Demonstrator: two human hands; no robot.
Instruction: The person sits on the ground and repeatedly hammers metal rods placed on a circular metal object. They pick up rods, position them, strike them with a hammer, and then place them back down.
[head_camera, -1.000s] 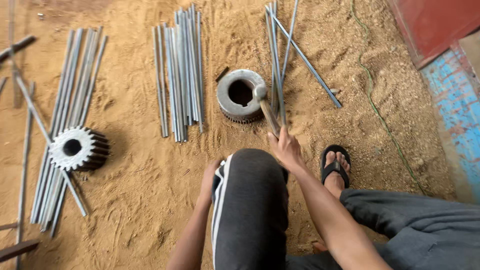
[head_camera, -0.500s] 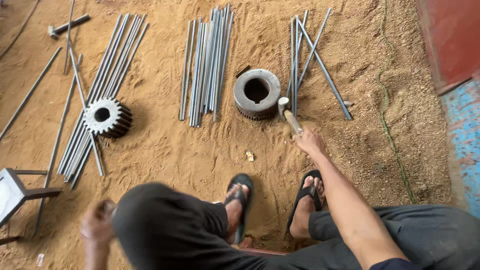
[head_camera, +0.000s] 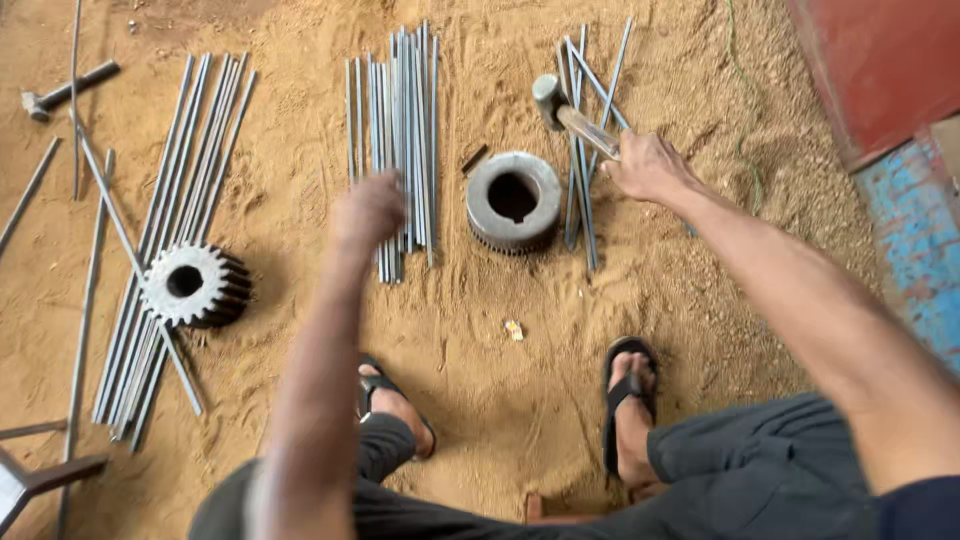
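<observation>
Looking down from the head camera, the right hand sits right of centre in the upper half of the frame, clenched around the wooden handle of a hammer whose metal head points toward the upper left, above a small fan of thin steel rods lying on the sand. Just left of that hand, a thick grey metal ring with a central hole rests on the sand, touching or nearly touching the fanned rods on its right side. The left hand is raised at the centre of the frame, blurred, its fingers curled; whether it holds anything cannot be told. It hovers in front of a tidy bundle of long steel rods laid side by side, running from the top of the frame downward. At the left, a toothed gear wheel lies on top of another spread of rods. A second hammer lies in the upper left corner. Both feet in dark sandals stand on the sand in the lower middle, with dark trousers along the bottom edge. A red and blue wall fills the upper right.
</observation>
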